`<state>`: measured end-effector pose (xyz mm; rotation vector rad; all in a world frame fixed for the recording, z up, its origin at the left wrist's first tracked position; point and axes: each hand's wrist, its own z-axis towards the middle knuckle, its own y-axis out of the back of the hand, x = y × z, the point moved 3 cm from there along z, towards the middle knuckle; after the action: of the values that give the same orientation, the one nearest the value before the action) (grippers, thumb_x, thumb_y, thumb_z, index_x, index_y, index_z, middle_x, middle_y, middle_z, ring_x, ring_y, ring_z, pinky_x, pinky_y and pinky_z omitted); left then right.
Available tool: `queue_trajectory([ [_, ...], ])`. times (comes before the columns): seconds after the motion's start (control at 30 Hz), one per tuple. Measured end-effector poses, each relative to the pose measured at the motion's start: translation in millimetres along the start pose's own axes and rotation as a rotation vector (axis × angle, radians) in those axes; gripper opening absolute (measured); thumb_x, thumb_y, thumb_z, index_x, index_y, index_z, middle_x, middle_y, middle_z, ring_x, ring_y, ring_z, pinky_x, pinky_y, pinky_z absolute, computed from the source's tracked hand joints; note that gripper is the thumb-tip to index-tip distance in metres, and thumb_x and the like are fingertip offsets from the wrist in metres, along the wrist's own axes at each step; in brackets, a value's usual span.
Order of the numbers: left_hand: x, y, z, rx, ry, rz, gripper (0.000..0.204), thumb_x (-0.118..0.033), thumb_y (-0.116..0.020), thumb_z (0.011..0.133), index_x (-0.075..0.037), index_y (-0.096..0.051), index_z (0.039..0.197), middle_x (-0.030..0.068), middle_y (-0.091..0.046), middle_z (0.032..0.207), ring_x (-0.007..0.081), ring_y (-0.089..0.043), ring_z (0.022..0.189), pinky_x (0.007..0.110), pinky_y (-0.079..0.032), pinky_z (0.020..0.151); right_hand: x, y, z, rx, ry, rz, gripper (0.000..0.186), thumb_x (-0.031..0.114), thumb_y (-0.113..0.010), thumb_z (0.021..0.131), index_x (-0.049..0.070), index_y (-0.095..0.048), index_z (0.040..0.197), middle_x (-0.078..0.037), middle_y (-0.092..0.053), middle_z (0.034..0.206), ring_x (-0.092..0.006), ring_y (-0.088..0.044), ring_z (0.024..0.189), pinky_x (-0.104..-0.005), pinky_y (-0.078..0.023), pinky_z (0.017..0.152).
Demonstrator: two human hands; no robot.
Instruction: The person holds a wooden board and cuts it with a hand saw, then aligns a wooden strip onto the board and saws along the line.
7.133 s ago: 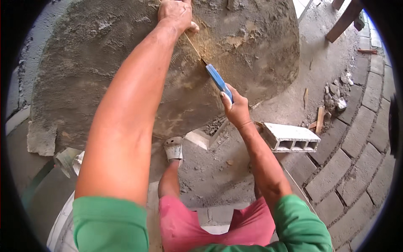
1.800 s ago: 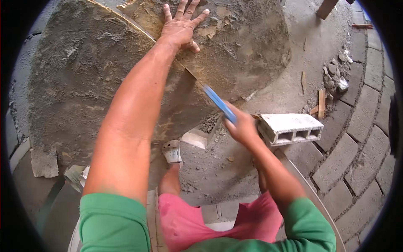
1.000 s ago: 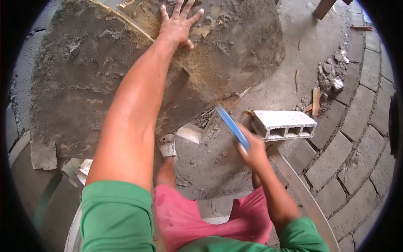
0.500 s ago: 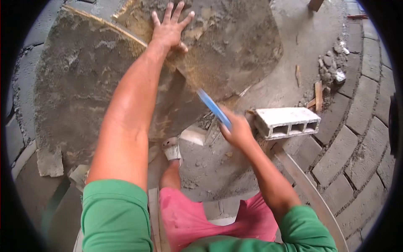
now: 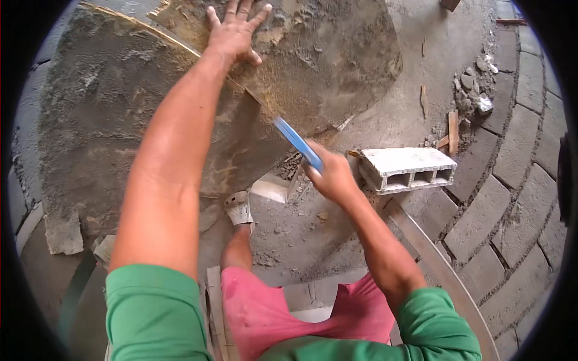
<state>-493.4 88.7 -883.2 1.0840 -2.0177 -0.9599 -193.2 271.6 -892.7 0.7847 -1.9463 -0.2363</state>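
My left hand (image 5: 233, 33) lies flat with fingers spread on a large, dirt-caked board (image 5: 337, 66), close to a straight split with pale, raw edges. On the near side of that split is the board's darker, muddy left part (image 5: 114, 114). My right hand (image 5: 330, 174) is wrapped round a long, narrow blue tool (image 5: 298, 143). The tool slants up and left, its far tip at the line of the split near the board's lower right edge. Motion blur and the steep angle hide what kind of tool it is.
A whitish hollow concrete block (image 5: 409, 159) lies right of my right hand. Rubble (image 5: 472, 87) and wood scraps (image 5: 453, 132) are farther right, beside curved rows of grey pavers (image 5: 512, 150). My shoe (image 5: 239, 207) is at the board's near edge, by a pale broken chunk (image 5: 269, 191).
The whole view has shifted slightly, so things appear a little farther left and up. Both hands keep their places: the left flat on the board, the right gripping the blue tool at the split.
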Motion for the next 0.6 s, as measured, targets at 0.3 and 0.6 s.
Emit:
queue_trajectory([
  [0.3, 0, -23, 15, -0.172, -0.020, -0.001, 0.139, -0.058, -0.094, 0.053, -0.027, -0.020, 0.167, 0.0172, 0.005, 0.174, 0.0408, 0.002, 0.160, 0.075, -0.010, 0.120, -39, -2, 21, 0.030, -0.096, -0.001, 0.059, 0.013, -0.067, 0.083, 0.016, -0.061, 0.141, -0.025, -0.072, 0.098, -0.0447, -0.071, 0.092, -0.0520, -0.056, 0.082],
  [0.6, -25, -35, -21, -0.206, 0.060, -0.064, 0.135, -0.065, -0.089, 0.060, -0.024, -0.017, 0.168, 0.0221, 0.006, 0.173, 0.0452, 0.007, 0.159, 0.073, -0.007, 0.121, 39, -30, 87, 0.025, -0.096, -0.032, 0.043, 0.033, -0.070, 0.091, 0.011, -0.065, 0.127, -0.023, -0.074, 0.100, -0.0442, -0.070, 0.098, -0.0543, -0.054, 0.087],
])
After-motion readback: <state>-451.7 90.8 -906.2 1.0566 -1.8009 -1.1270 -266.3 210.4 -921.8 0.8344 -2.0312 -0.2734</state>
